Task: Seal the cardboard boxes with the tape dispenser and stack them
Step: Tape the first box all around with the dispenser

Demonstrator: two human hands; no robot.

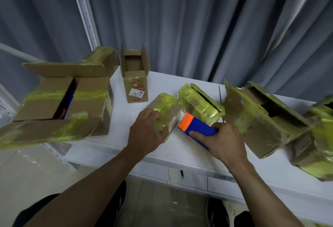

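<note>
Small box (166,106): mid-table (162,84), your left hand (144,133) curls over its near end | tape dispenser (196,128): your right hand (224,143) wraps it, its nose at the box | handling: likely light, tape-slick, dents easily; grip the edges.

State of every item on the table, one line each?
Small yellow-taped cardboard box: closed, gripped by left hand.
Blue-and-orange tape dispenser: gripped by right hand.
Tall narrow cardboard box: upright, flaps open.
Large cardboard box at left: flaps open.
Yellow-taped box behind dispenser: top seam gaping.
</note>
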